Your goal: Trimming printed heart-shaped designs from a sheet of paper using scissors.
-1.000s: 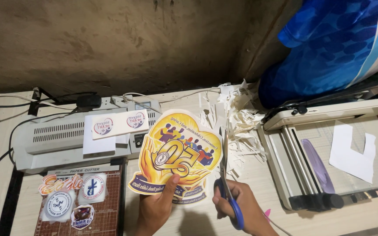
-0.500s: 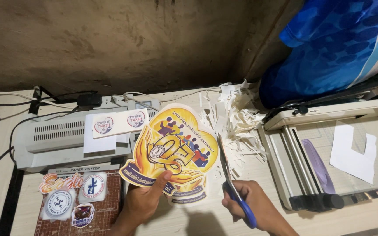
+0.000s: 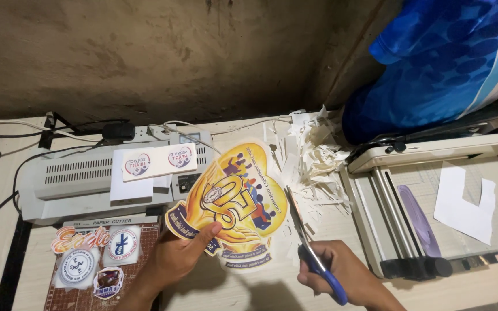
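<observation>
Head view. Left hand (image 3: 175,260) pinches the lower left edge of a yellow-and-blue printed paper cut-out with a curved outline (image 3: 231,201), thumb on the printed face, fingers underneath. The cut-out is lifted above the pale tabletop (image 3: 491,288), near centre. Its long axis runs from lower left to upper right, with the narrow blue banner end toward the person and the rounded yellow top pointing away toward the wall, tilted to the right.

Right hand (image 3: 341,275) is closed through the handles of blue-handled metal scissors (image 3: 309,249). The blades point up and slightly left, just beside the right edge of the cut-out; whether they bite the paper cannot be told.

Behind the cut-out stands a grey laminating machine (image 3: 70,184). A pile of white paper offcuts (image 3: 312,155) lies at upper right. A brown cutting mat carrying small round stickers (image 3: 96,265) is at lower left. A white paper trimmer (image 3: 433,213) stands at right.
</observation>
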